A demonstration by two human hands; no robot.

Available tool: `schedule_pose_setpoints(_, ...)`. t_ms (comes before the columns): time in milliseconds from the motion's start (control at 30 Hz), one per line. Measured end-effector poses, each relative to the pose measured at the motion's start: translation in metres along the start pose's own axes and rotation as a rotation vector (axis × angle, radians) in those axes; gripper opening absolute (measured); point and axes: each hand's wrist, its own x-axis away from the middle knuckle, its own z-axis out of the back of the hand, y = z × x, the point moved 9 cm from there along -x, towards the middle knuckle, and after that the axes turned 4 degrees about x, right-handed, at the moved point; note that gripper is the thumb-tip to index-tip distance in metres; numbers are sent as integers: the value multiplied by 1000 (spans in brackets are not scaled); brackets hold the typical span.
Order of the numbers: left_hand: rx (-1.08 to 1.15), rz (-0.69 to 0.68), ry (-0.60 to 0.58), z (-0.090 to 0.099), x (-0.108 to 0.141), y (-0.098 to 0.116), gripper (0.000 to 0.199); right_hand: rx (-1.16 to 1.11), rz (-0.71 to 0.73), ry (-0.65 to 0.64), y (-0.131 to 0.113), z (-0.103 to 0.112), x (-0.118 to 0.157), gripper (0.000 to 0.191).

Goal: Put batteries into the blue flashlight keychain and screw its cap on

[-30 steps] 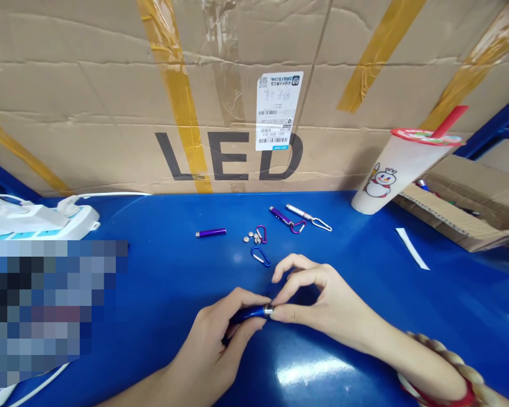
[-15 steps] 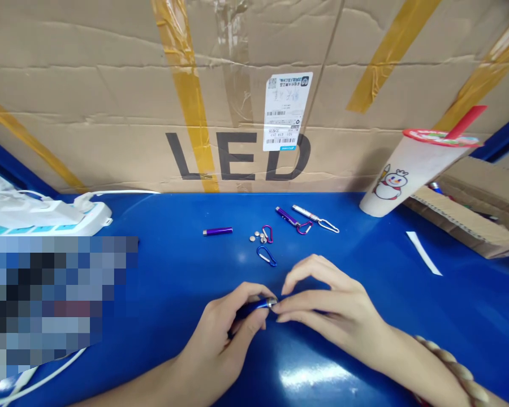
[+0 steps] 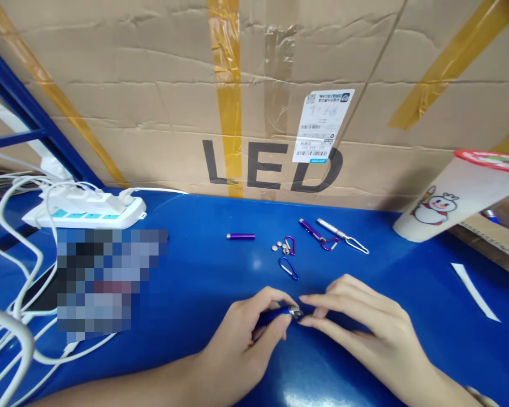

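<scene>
My left hand (image 3: 248, 345) is closed around a slim blue laser pointer (image 3: 275, 315), its silver end sticking out to the right between thumb and forefinger. Just beyond that end, my right hand (image 3: 367, 333) has thumb and fingertips apart, with nothing visible between them. A blue carabiner (image 3: 295, 273) lies above the hands. Past it are several button cells (image 3: 274, 248) and a dark pink carabiner (image 3: 294, 247). To their left lies a purple tube (image 3: 241, 237). Farther right are a purple laser pointer (image 3: 310, 229) and a silver one (image 3: 331, 227), both with clips attached.
A large cardboard box (image 3: 173, 124) stands along the back of the blue table (image 3: 186, 271). A white cup (image 3: 453, 198) and a paper strip (image 3: 475, 291) are at the right. A power strip (image 3: 131, 215), white cables (image 3: 38, 249) and a blurred-out patch occupy the left.
The view has shifted left, so everything sits farther right. My right thumb and forefinger have spread apart at the pointer's silver end. The left hand keeps its hold.
</scene>
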Motion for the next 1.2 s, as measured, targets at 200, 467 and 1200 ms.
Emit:
schedule_pose_setpoints(200, 30, 11, -5, 0, 2, 1, 24, 103, 68, 46, -4, 0, 2, 23)
schedule_pose_setpoints(467, -32, 5, -20, -1, 1, 1, 21, 238, 160, -13, -14, -5, 3, 23)
schedule_pose_setpoints(1200, -131, -39, -108, -8, 0, -4, 20, 175, 185, 26, -16, 4, 4, 21)
